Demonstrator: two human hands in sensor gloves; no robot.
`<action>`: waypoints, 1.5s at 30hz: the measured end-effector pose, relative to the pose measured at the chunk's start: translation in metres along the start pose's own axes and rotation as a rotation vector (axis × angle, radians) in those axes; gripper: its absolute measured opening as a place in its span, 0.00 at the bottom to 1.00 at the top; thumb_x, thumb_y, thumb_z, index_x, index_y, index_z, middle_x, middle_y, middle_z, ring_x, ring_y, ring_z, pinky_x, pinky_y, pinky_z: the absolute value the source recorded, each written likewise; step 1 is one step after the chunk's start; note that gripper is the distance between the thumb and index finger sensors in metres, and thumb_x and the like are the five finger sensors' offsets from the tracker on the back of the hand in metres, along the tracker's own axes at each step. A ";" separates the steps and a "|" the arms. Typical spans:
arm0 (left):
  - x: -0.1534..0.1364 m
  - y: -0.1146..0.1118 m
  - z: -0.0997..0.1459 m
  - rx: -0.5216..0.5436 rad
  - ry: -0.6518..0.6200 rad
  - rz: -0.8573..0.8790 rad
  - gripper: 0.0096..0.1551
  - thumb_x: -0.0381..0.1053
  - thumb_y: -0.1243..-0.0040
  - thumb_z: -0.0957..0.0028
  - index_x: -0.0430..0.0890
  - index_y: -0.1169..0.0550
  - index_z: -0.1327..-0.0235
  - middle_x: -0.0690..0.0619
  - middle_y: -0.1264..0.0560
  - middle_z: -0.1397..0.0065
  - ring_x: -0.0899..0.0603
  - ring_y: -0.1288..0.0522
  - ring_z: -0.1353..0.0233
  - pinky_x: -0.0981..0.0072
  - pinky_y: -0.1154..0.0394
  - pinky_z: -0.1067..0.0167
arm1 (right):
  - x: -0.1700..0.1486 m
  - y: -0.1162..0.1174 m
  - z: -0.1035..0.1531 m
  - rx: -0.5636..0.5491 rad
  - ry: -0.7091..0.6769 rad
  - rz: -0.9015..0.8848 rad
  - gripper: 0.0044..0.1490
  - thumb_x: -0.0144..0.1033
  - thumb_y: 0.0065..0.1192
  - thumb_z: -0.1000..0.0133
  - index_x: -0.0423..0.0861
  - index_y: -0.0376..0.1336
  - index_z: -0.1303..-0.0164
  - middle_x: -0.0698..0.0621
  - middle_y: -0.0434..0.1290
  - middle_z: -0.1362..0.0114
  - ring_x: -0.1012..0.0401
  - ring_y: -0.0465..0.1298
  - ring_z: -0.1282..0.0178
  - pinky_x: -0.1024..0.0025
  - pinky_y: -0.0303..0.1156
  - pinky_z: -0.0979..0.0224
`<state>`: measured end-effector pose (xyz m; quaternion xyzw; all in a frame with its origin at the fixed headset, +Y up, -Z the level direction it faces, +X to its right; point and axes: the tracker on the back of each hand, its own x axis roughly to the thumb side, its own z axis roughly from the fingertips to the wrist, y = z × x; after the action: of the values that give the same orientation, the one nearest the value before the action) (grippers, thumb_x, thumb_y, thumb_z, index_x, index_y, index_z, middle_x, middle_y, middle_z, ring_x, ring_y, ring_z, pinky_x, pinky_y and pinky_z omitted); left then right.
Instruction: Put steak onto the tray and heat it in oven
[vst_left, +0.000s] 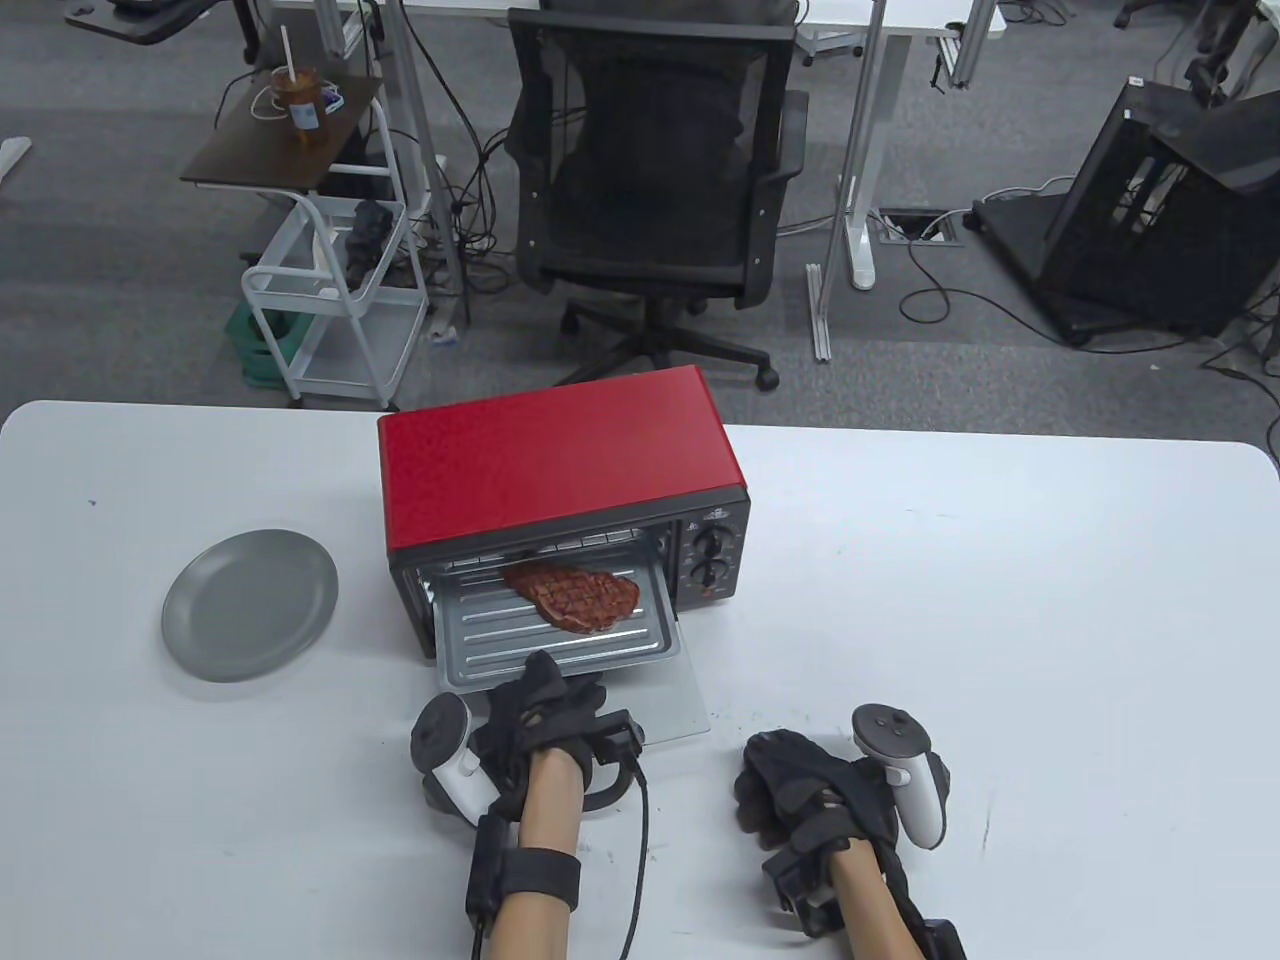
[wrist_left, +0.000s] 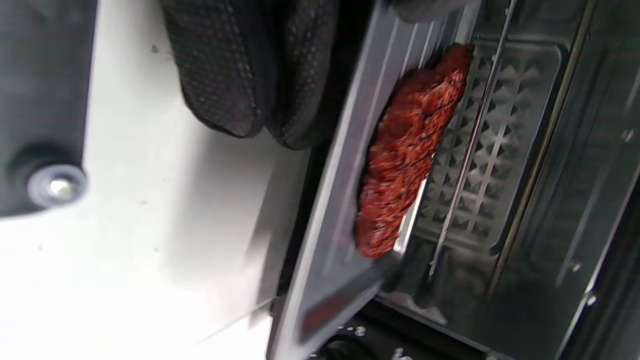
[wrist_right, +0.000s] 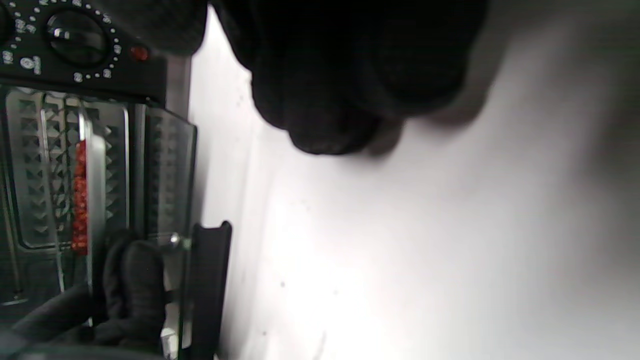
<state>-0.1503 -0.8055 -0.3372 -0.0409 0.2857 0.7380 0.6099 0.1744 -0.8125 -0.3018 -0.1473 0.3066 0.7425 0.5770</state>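
A red toaster oven stands mid-table with its glass door folded down flat. The metal tray sticks partly out of the oven mouth. A browned, grill-marked steak lies on the tray's back half, seen close in the left wrist view as steak on the tray. My left hand grips the tray's front rim, its fingers curled under it. My right hand rests on the table to the right of the door, fingers loosely curled and holding nothing.
An empty grey plate sits left of the oven. The oven's control knobs are on its right front panel. The door's black handle lies near my left wrist. An office chair stands behind the table.
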 end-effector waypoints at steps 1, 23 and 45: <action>0.002 0.000 -0.002 -0.005 -0.002 -0.031 0.36 0.53 0.51 0.43 0.40 0.51 0.33 0.48 0.35 0.34 0.50 0.14 0.46 0.60 0.16 0.50 | 0.000 0.000 0.000 0.000 0.000 0.000 0.36 0.54 0.51 0.42 0.42 0.56 0.33 0.51 0.72 0.41 0.61 0.81 0.53 0.74 0.80 0.55; 0.059 -0.009 -0.033 0.192 0.027 -0.986 0.52 0.76 0.64 0.60 0.43 0.44 0.30 0.71 0.19 0.67 0.59 0.13 0.81 0.72 0.16 0.85 | -0.002 0.000 -0.003 -0.007 -0.016 0.015 0.36 0.53 0.51 0.43 0.41 0.56 0.32 0.50 0.72 0.41 0.61 0.80 0.53 0.74 0.80 0.55; 0.078 -0.005 -0.051 0.338 0.025 -1.110 0.36 0.82 0.70 0.54 0.63 0.37 0.41 0.78 0.21 0.69 0.58 0.14 0.82 0.69 0.16 0.79 | -0.004 0.000 -0.005 -0.011 -0.020 0.024 0.36 0.53 0.51 0.43 0.42 0.56 0.32 0.51 0.72 0.41 0.62 0.80 0.53 0.74 0.80 0.55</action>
<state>-0.1799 -0.7604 -0.4134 -0.0955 0.3424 0.2514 0.9002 0.1749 -0.8185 -0.3037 -0.1393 0.2983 0.7524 0.5705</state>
